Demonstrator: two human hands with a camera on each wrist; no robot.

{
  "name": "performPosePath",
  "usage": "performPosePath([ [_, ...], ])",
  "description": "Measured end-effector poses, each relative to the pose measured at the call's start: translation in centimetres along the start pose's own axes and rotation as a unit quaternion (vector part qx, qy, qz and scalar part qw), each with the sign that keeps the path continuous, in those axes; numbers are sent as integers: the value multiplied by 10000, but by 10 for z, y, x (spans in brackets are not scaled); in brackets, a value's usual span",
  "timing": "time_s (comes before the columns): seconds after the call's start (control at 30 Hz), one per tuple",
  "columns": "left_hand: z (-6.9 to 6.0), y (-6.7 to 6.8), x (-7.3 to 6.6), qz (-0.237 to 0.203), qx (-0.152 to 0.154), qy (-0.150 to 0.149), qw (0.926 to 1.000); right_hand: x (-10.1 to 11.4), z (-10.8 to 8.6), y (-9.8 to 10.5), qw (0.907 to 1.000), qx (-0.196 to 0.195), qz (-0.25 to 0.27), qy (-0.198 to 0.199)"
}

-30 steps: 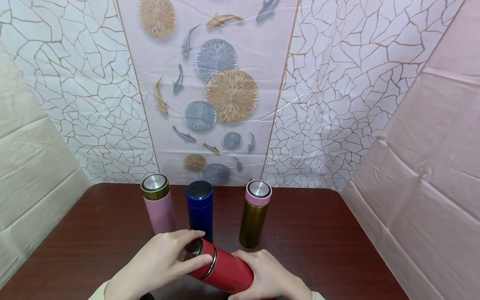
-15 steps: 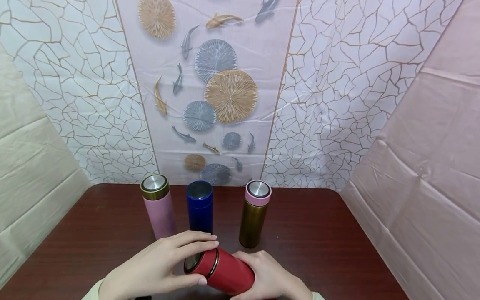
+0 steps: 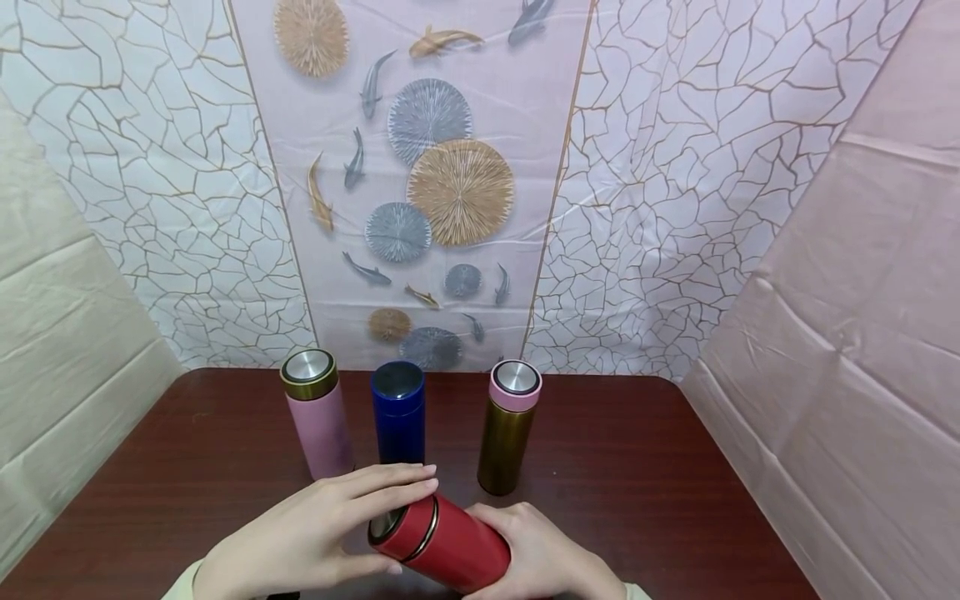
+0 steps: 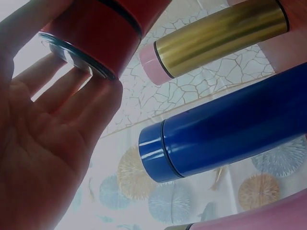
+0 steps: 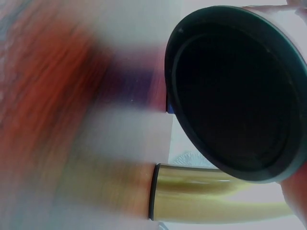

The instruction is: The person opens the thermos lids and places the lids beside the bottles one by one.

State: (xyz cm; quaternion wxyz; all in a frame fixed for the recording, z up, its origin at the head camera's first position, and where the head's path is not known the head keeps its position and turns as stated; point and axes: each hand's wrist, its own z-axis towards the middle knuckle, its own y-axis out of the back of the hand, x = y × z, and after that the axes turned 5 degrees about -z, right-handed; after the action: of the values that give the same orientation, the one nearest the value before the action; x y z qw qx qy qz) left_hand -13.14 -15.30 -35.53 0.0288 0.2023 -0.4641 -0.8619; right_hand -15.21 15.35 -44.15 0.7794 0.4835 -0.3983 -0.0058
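Note:
A red thermos lies tilted in the air above the front of the table, its dark-rimmed, metal-topped lid pointing left. My right hand grips the body near its base; the dark round bottom shows in the right wrist view. At the lid end, my left hand spans the lid, fingers over the top side and thumb below. In the left wrist view its fingertips touch the rim of the red lid. Lid and body meet at a thin metallic ring.
Behind the hands stand a pink thermos with an olive-gold lid, a blue thermos and a gold thermos with a pink lid. All are upright on the dark red table. Patterned cloth hangs behind.
My left hand has shifted round the lid: its fingers reach farther over the top, and its thumb has slid down and left off the front. My right hand stays nearly still.

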Motion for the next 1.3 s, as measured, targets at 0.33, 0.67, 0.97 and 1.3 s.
performPosePath([
  [0.33,-1,0,3,358,-261,6,9990,-1,1,-1,10000,-6,-30,80],
  [0.67,-1,-1,2,474,-541,437,9965,-3,3,-3,9991,-81,-244,331],
  [0.97,2,-10,0,905,-1058,956,9856,-1,3,-3,9992,-196,-267,215],
  [1.3,7,-15,-2,1151,-1214,1763,9700,0,3,-2,9933,-504,-991,315],
])
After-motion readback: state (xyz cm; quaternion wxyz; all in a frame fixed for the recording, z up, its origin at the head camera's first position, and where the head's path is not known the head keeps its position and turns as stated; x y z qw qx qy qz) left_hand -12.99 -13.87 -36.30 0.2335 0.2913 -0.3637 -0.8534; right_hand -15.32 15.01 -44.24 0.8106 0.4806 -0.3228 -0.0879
